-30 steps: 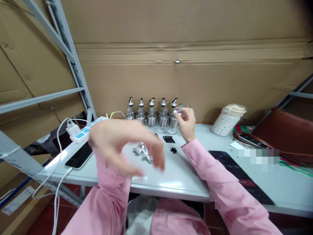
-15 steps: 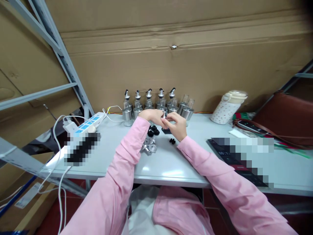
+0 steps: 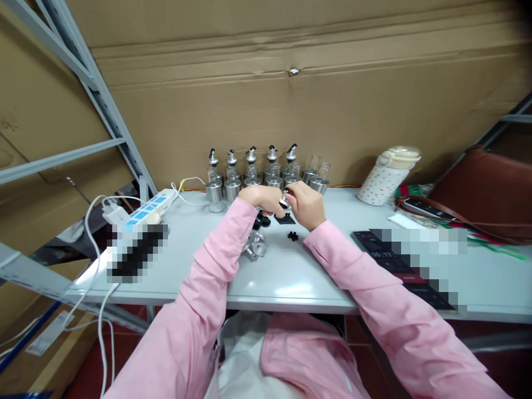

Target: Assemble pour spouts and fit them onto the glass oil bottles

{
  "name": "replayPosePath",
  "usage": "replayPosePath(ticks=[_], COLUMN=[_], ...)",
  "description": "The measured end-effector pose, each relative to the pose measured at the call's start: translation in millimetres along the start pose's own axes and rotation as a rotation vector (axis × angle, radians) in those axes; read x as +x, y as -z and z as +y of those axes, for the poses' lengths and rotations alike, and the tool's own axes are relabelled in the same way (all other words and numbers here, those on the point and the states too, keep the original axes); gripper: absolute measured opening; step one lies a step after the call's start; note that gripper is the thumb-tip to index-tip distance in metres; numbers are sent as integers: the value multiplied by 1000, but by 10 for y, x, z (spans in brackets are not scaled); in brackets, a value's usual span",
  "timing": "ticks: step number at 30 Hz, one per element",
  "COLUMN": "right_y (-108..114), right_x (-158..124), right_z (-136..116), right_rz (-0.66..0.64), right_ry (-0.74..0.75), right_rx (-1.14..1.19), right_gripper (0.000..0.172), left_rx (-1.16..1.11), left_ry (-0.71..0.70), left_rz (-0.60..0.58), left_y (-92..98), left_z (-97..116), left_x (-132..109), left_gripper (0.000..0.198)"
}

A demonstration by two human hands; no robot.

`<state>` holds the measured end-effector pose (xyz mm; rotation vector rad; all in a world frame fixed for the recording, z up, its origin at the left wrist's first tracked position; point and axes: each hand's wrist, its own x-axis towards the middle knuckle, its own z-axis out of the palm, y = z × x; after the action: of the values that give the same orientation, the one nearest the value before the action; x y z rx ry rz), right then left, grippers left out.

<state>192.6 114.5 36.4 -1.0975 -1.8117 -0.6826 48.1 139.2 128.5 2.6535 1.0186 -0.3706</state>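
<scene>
Above the middle of the table, my left hand (image 3: 262, 198) is closed on a small silver and black bottle pourer (image 3: 285, 201). My right hand (image 3: 307, 206) pinches the upper end of the same pourer, partly covering it. Below my left wrist lie several loose silver pourer caps (image 3: 256, 247). Black round stoppers (image 3: 263, 220) sit just behind them, half hidden by my left hand. A row of thin black pieces (image 3: 285, 219) lies under my hands, with a cluster of small black parts (image 3: 293, 236) closer to me.
Glass and steel bottles (image 3: 215, 193) stand in rows at the back, several topped with pourers (image 3: 250, 155). On the left lies a power strip (image 3: 152, 208) with white cables. A dotted flask (image 3: 387, 178), a phone-like timer (image 3: 384, 256) and a brown bag (image 3: 486, 194) occupy the right.
My right hand has turned and shifted slightly right, its fingers now curled over the pourer's top. More of the pourer shows between my hands. The view has tilted a little.
</scene>
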Motion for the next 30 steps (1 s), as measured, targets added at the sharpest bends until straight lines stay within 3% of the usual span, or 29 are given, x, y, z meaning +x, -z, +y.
replayPosePath(ticks=[8,16,19,22,24,26,28,30], right_y=[-9,-11,5,7,6,13,34,56], right_x=[-19,-8,-14,-26,-22,0,33,57], right_z=[53,58,83,88,65,39,39,88], right_rz=[-20,7,-17,-50,-35,49,129,94], right_ry=[80,39,59,41,-43,-248,-464,-548], right_rx=[-93,9,-24,-40,21,115,198,238], right_gripper=[42,40,43,49,55,60,60,52], left_rx=[30,35,-61,-199,-180,-68,1,-34], left_ry=[-90,-54,-47,-61,-54,-14,10,-20], left_rz=[-84,2,19,-78,-93,21,143,148], left_y=[-19,-27,-47,-59,-54,-35,-4,34], left_z=[-19,-54,-8,21,-6,-73,-162,-251], left_x=[29,105,116,116,114,110,94,56], left_gripper=[28,27,32,30,23,13,16,19])
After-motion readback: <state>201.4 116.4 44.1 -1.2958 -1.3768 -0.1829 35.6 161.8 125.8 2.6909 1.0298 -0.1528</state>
